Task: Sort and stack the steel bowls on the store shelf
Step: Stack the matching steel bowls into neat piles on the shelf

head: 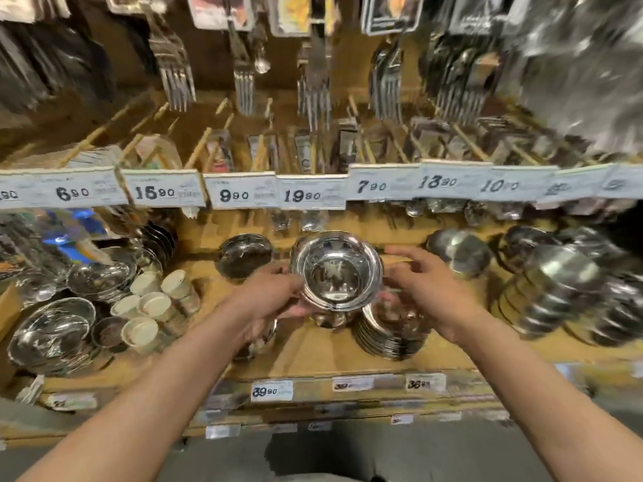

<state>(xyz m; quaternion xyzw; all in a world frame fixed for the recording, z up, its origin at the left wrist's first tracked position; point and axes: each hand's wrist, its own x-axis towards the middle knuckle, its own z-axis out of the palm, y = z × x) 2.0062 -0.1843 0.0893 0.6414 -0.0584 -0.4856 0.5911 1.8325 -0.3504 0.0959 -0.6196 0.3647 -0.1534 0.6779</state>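
A shiny steel bowl [335,271] tops a short stack of bowls, tilted toward me above the wooden shelf [320,356]. My left hand [275,295] grips the stack from the left and underneath. My right hand [426,288] hovers just right of the bowl with straight, spread fingers; whether it touches the rim is unclear. Below and right of the held stack a pile of flatter steel bowls [391,330] sits on the shelf. A single dark bowl [245,255] stands behind my left hand.
Steel plates [52,333] and white cups [153,300] crowd the left side. Tall, blurred stacks of bowls [560,290] fill the right, with an upturned bowl [459,252] behind. Price tags [240,194] line the shelf above, under hanging forks [175,78].
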